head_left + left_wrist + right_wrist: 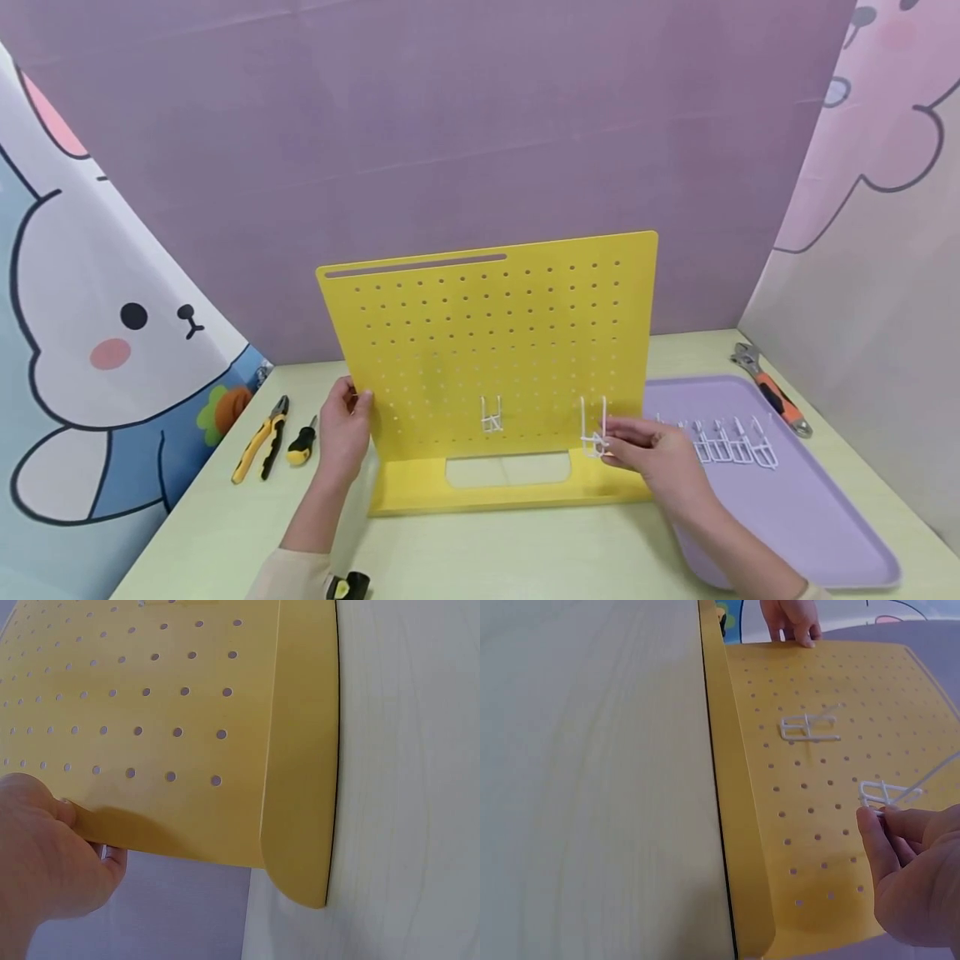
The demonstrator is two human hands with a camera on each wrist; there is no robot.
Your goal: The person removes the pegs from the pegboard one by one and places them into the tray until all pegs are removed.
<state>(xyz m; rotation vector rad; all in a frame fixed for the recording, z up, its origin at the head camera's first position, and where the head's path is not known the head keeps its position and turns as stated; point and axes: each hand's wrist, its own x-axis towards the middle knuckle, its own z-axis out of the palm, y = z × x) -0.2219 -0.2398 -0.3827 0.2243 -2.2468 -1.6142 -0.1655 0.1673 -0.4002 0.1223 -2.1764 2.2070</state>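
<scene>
A yellow pegboard (465,350) stands upright on its base on the table. My left hand (347,433) grips the board's left edge, thumb on the front and fingers behind, as the left wrist view also shows (52,855). Between thumb and fingertips, my right hand (660,458) pinches a white wire hook (583,421) in front of the lower right holes. Whether its ends sit in holes cannot be told. Another white wire hook (795,726) hangs on the board left of it, at the lower middle. More white hooks (738,450) lie in a row right of my right hand.
Those spare hooks lie on a purple tray (787,525) at the right. Beyond its far right edge is an adjustable wrench (772,392). Yellow-black pliers (262,439) and a short screwdriver (302,443) lie left of the board. A purple wall rises behind.
</scene>
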